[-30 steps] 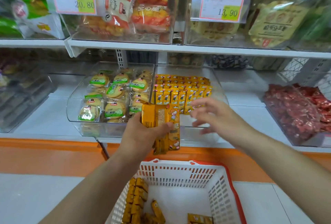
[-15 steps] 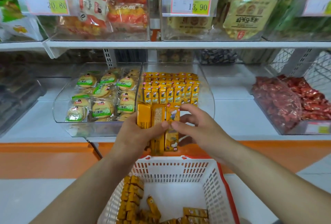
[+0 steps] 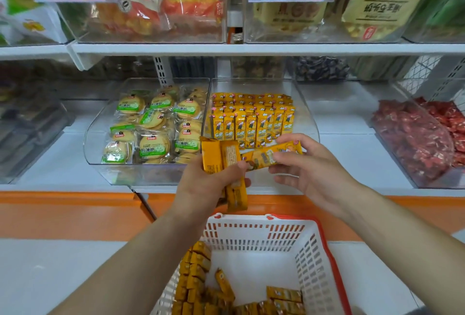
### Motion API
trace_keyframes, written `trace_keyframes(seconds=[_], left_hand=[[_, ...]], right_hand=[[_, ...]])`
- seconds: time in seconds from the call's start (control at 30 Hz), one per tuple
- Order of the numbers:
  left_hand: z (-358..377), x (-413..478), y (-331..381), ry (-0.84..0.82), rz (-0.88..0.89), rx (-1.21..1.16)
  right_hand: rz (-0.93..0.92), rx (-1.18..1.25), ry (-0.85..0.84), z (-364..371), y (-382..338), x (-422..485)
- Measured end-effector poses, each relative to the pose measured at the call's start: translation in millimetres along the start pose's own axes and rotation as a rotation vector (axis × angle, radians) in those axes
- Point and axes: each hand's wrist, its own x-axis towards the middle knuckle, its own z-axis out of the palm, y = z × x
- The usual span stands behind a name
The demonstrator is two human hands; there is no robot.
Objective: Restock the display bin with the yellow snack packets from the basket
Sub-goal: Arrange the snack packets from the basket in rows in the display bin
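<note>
- Just in front of the display bin (image 3: 305,115), your left hand (image 3: 201,186) grips a bunch of yellow packets (image 3: 227,157). They stand up, and your thumb lies across them.
- Your right hand (image 3: 310,173) pinches one yellow packet (image 3: 273,154) between thumb and fingers. It lies sideways, and its far end touches the bunch.
- Behind your hands, rows of yellow packets (image 3: 251,119) stand up neatly in the back part of the clear bin.
- Below your hands sits the white basket (image 3: 251,236) with a red rim. Loose yellow packets (image 3: 196,272) lie in it, mostly along the left side.
- Touching the left side of the display bin is a cookie bin (image 3: 130,173), full of round cookies in green wrappers.
- Well off to the right on the shelf (image 3: 352,143) are red snacks (image 3: 415,138).
</note>
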Motion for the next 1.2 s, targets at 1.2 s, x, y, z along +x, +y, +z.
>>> trace_keyframes(seconds=[1.2], left_hand=[[-34,33,5,-0.078,-0.069,-0.037]], right_hand=[[-0.2,-1.315,0.302,-10,-13,140]])
